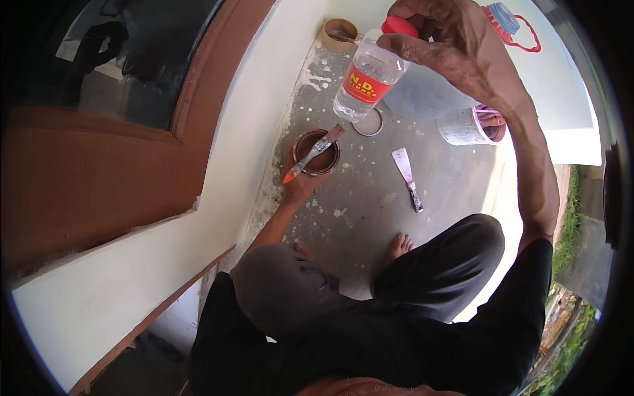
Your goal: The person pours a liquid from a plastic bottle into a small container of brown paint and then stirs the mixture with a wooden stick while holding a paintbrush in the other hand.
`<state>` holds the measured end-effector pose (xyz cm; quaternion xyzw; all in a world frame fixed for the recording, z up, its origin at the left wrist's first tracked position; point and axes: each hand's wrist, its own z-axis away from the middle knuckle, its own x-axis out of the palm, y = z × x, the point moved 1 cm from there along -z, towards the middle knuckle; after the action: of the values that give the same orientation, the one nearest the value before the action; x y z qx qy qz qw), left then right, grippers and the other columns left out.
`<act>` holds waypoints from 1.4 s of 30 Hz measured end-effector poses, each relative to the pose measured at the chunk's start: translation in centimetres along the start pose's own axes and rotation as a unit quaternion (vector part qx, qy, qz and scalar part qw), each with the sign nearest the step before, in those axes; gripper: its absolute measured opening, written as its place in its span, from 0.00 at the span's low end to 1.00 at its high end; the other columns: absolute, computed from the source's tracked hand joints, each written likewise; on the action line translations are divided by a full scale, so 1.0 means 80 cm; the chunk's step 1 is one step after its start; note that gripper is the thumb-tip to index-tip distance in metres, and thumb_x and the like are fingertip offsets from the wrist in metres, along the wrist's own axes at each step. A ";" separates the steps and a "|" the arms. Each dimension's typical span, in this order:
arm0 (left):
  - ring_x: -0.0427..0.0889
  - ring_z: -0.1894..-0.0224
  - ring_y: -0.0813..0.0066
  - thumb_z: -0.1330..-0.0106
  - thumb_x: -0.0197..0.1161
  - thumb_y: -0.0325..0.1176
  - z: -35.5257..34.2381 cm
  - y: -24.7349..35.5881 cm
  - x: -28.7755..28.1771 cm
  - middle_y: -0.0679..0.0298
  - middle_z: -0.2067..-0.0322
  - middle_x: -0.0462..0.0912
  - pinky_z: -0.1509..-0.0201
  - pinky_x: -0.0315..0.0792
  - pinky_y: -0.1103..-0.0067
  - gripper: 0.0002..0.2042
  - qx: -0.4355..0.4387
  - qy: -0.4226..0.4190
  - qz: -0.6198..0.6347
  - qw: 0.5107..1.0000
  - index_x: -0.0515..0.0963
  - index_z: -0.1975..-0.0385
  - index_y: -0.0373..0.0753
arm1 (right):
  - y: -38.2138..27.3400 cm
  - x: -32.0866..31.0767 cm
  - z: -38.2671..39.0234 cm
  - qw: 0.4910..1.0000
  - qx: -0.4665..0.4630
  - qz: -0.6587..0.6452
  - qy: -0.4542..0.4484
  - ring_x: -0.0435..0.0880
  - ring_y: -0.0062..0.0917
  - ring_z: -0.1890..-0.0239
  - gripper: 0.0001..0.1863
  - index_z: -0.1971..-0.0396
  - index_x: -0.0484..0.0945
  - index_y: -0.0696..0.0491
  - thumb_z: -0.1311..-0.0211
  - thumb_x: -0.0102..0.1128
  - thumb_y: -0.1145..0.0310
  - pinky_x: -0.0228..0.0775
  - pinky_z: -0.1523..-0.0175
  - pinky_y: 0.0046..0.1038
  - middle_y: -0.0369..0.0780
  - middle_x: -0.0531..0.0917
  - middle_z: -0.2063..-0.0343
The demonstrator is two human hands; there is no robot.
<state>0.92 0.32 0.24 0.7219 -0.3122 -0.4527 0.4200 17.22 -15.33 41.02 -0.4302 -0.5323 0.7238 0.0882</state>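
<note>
My right hand grips a clear plastic bottle with a red label near its red cap, holding it tilted above the floor. Whether the cap is screwed on is hidden by my fingers. My left hand holds an open can of brown paint at the lower left of the bottle. A paintbrush with an orange handle tip lies across the can's rim. A round metal lid lies just beyond the can, and a paint-marked scraper lies on the floor to the right.
A large translucent jug stands behind my right hand, beside a white bucket with tools inside. A tan bowl holding a brush sits at the back corner. A white wall and brown-framed window are on my left; grass is far right.
</note>
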 end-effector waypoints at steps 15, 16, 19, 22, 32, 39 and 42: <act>0.66 0.40 0.51 0.59 0.75 0.50 0.131 0.065 -0.062 0.45 0.43 0.66 0.36 0.59 0.62 0.50 0.097 0.012 0.055 0.994 0.56 0.38 0.28 | 0.097 0.133 0.088 0.937 -0.177 0.232 -0.194 0.80 0.43 0.79 0.11 0.78 0.78 0.60 0.54 0.64 0.66 0.70 0.75 0.38 0.47 0.79 0.84; 0.67 0.40 0.52 0.59 0.75 0.49 0.123 0.089 -0.062 0.46 0.44 0.66 0.37 0.60 0.62 0.49 0.102 0.001 0.079 0.992 0.57 0.39 0.28 | 0.101 0.145 0.090 0.939 -0.177 0.218 -0.200 0.79 0.43 0.80 0.12 0.78 0.78 0.60 0.54 0.64 0.65 0.70 0.75 0.39 0.47 0.79 0.84; 0.72 0.44 0.57 0.59 0.77 0.47 0.090 0.154 -0.053 0.48 0.46 0.71 0.42 0.66 0.65 0.46 0.067 -0.031 0.169 0.983 0.62 0.42 0.29 | 0.112 0.177 0.099 0.945 -0.176 0.195 -0.195 0.79 0.43 0.81 0.11 0.79 0.77 0.59 0.54 0.63 0.65 0.69 0.76 0.39 0.47 0.78 0.86; 0.79 0.51 0.64 0.62 0.79 0.43 0.103 0.136 -0.064 0.53 0.54 0.79 0.49 0.72 0.71 0.42 -0.001 -0.123 0.077 0.989 0.69 0.46 0.30 | 0.106 0.194 0.102 0.949 -0.201 0.181 -0.162 0.78 0.43 0.81 0.11 0.81 0.76 0.59 0.53 0.62 0.66 0.69 0.77 0.40 0.47 0.76 0.87; 0.82 0.58 0.76 0.55 0.75 0.29 0.087 0.138 -0.078 0.60 0.60 0.83 0.55 0.76 0.77 0.30 -0.097 -0.129 0.244 0.956 0.74 0.49 0.33 | 0.110 0.198 0.095 0.937 -0.270 0.155 -0.156 0.78 0.42 0.78 0.12 0.79 0.75 0.60 0.54 0.65 0.66 0.69 0.72 0.39 0.46 0.77 0.81; 0.79 0.54 0.78 0.54 0.73 0.27 0.081 0.145 -0.091 0.62 0.56 0.81 0.50 0.74 0.78 0.33 -0.095 -0.181 0.284 0.937 0.70 0.43 0.36 | 0.105 0.197 0.082 0.890 -0.373 0.161 -0.209 0.78 0.36 0.68 0.12 0.70 0.76 0.59 0.57 0.64 0.71 0.71 0.64 0.35 0.42 0.74 0.74; 0.77 0.53 0.77 0.54 0.72 0.26 0.073 0.151 -0.098 0.62 0.55 0.80 0.48 0.72 0.77 0.33 -0.153 -0.243 0.330 0.899 0.70 0.43 0.36 | 0.096 0.181 0.075 0.849 -0.415 0.203 -0.256 0.78 0.30 0.69 0.17 0.61 0.78 0.57 0.54 0.66 0.69 0.71 0.67 0.33 0.38 0.74 0.70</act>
<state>-8.37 -0.47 12.65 0.3712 -0.5519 -0.4917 0.5620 6.54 -14.21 27.26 -0.3248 -0.6877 0.5219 -0.3862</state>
